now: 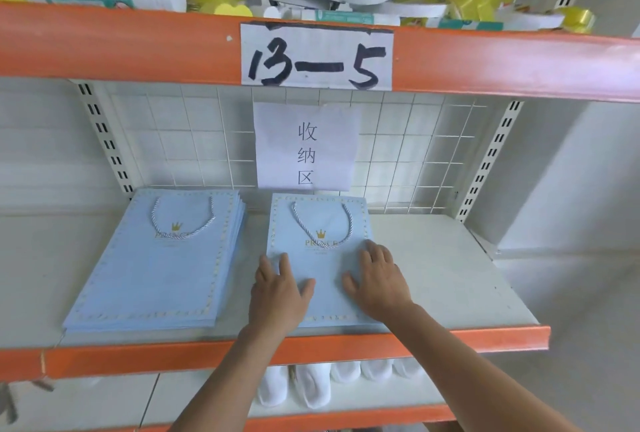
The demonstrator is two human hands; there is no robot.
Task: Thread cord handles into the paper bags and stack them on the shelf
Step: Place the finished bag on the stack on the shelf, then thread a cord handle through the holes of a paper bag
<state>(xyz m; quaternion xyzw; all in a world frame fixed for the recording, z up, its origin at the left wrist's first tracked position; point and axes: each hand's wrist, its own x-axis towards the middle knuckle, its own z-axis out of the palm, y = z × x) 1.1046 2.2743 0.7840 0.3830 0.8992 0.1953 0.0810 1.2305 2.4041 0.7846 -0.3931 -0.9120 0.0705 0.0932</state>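
I have both hands flat, the left hand (277,287) and right hand (379,279) gripping nothing, pressing a corded bag (322,258) onto the shelf (450,279) right of the stack (156,258); next I judge: release, fetch another.

A metal rack with orange beams (138,43) and pale grey shelf boards (433,275) stood against a white wall (571,189). White slotted uprights (491,157) flanked a white wire grid back panel (408,154). The light was soft and even.
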